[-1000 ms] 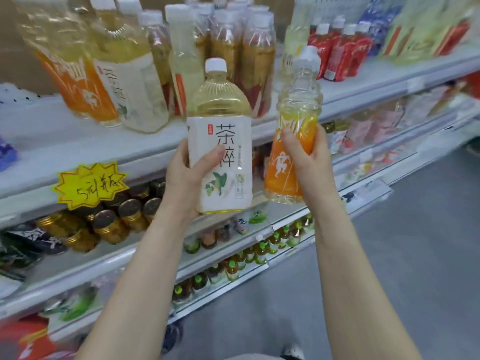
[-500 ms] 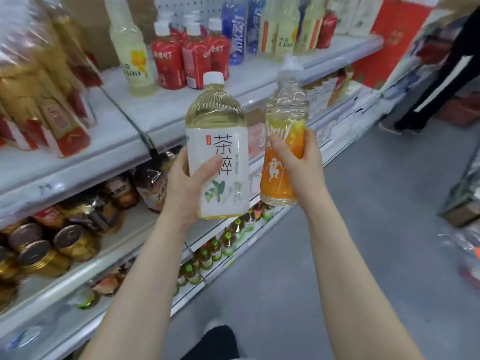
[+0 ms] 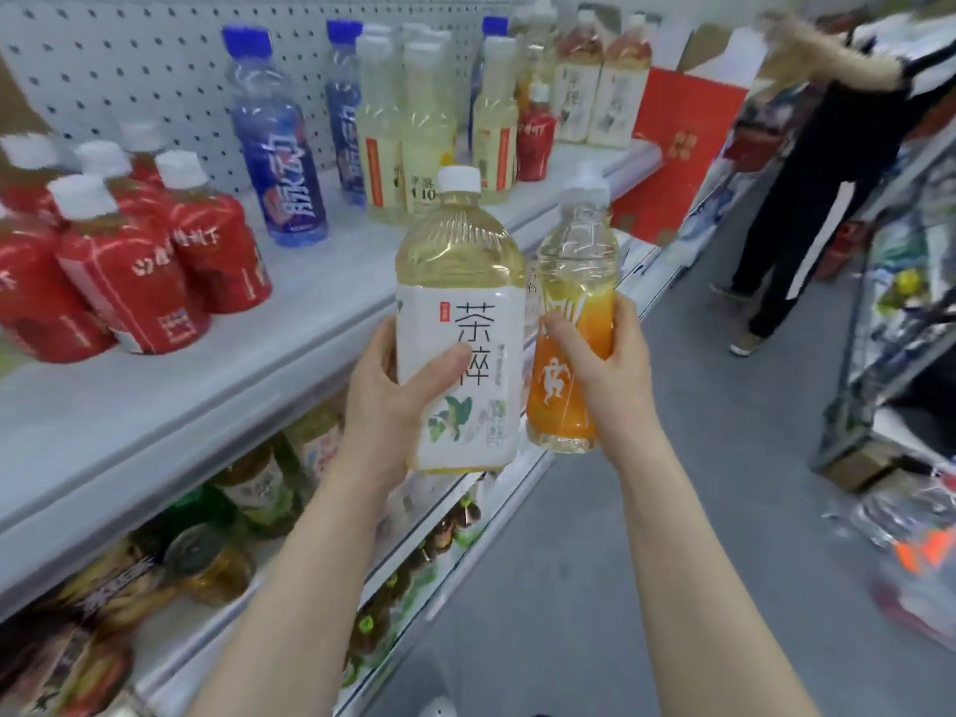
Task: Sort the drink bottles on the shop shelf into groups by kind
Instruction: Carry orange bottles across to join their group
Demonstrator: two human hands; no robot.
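While both forearms reach forward, left hand grips the tea bottle; right hand grips the orange bottle.

The tea bottle in the left hand showed 茶萃 in big dark characters on its white label. Up on the shelf, the blue bottle read 脉动 in white. The red bottles carried white characters, too blurred to read.

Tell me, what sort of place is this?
Most likely a shop aisle: a long shelf holds rows of red bottles and blue bottles, with a pegboard behind and cans on the tier below.
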